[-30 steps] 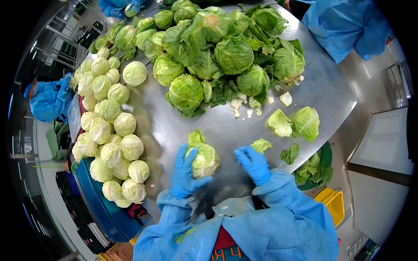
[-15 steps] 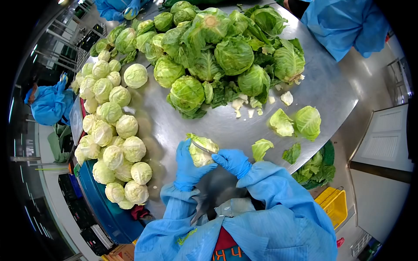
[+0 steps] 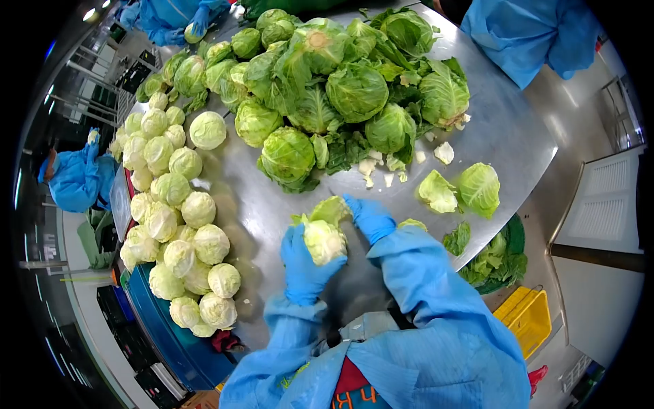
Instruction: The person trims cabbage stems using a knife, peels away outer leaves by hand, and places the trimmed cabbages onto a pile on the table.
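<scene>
My left hand (image 3: 304, 267), in a blue glove, is wrapped round a pale cabbage (image 3: 324, 241) just above the steel table. A greener outer leaf (image 3: 330, 210) stands away from the cabbage's far side. My right hand (image 3: 371, 218), gloved as well, has its fingertips closed on the right edge of that leaf. The knife cannot be made out; my right hand may hide it. Close to my right forearm lies a loose leaf (image 3: 412, 224), partly covered by the sleeve.
Untrimmed green cabbages (image 3: 357, 91) are heaped at the back of the table (image 3: 507, 136). Pale trimmed cabbages (image 3: 211, 243) are piled along the left. Loose leaves (image 3: 479, 189) lie to the right, above a green basket (image 3: 520, 249) and a yellow crate (image 3: 524, 320). Co-workers in blue (image 3: 535, 34) stand around.
My right hand has moved up and right from the cabbage, drawing an outer leaf outward. The knife blade seen against the cabbage before no longer shows. The left hand keeps its hold.
</scene>
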A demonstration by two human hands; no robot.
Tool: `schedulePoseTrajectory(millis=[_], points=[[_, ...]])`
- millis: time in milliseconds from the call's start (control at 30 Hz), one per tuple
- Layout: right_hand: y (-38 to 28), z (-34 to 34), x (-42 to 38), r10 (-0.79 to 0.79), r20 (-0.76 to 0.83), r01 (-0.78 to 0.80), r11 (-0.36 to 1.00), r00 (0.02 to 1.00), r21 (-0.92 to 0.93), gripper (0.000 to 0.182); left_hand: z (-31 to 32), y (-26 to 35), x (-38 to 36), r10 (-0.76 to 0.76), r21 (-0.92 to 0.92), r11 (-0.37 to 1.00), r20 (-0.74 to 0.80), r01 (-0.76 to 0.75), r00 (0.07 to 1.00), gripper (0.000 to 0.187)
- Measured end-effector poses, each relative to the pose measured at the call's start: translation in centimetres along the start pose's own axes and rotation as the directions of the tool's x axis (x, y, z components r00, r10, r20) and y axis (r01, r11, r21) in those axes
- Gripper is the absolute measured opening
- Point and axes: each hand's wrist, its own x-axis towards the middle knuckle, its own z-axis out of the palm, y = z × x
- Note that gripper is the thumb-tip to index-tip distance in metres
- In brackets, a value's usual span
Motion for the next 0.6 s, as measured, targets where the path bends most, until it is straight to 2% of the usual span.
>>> schedulePoseTrajectory(millis=[33,133,167,233,267,333,367,400,433,467,567,600], points=[[0.1,-0.8,0.9,0.014,0.050,-0.011,0.998,0.999,-0.058,0.066,0.2,0.2,-0.6,0.009,-0.030,1.000,-0.030,-0.010,1.000,0.106],[-1.6,-1.7,-1.8,-0.013,0.017,0.012,1.000,1.000,0.025,0.074,-0.2,-0.4,-2.2,-0.035,-0.183,0.983,-0.045,0.026,0.998,0.110],[-1.9,-1.8,-2.5,-0.018,0.083,0.012,0.997,0.996,0.074,0.080,-0.6,-0.4,-2.6,-0.021,-0.228,0.974,-0.048,0.010,0.999,0.110],[-2.5,-1.0,-4.3,-0.040,0.215,0.002,0.984,0.976,0.177,0.096,-0.7,-0.9,-3.3,-0.130,-0.571,0.814,-0.004,0.105,0.992,0.110],[-3.0,-0.6,-5.1,-0.110,0.266,0.051,0.974,0.958,0.220,0.097,-1.0,-1.3,-3.6,-0.176,-0.710,0.688,0.034,0.148,0.984,0.110],[-3.6,0.7,-6.5,-0.249,0.354,0.136,0.939,0.902,0.315,0.099,-2.8,-2.5,-3.6,-0.118,-0.526,0.840,0.059,0.131,0.991,0.110],[-2.5,3.7,-6.5,-0.434,0.142,0.307,0.798,0.889,0.519,0.096,-3.5,-2.8,-3.5,-0.086,-0.435,0.894,0.069,0.107,0.994,0.111],[-3.2,3.9,-6.7,-0.395,0.128,0.306,0.846,0.910,0.436,0.088,-4.0,-3.0,-3.3,-0.054,-0.340,0.937,0.080,0.078,0.995,0.112],[-4.2,3.6,-6.9,-0.357,0.105,0.302,0.888,0.928,0.347,0.080,-3.9,-3.3,-3.0,0.053,-0.190,0.981,0.067,-0.040,0.996,0.114],[-4.8,3.4,-6.9,-0.319,0.074,0.291,0.923,0.945,0.253,0.072,-3.9,-3.4,-3.0,0.075,-0.166,0.984,0.076,-0.061,0.994,0.114],[-3.7,4.1,-4.9,-0.274,0.006,0.271,0.953,0.962,0.135,0.045,-3.7,-3.2,-2.7,0.122,-0.098,0.989,0.114,-0.111,0.986,0.110],[-3.2,3.9,-4.4,-0.250,-0.046,0.254,0.956,0.967,0.148,0.040,-3.5,-3.2,-2.8,0.077,-0.218,0.975,0.110,-0.052,0.991,0.110]])
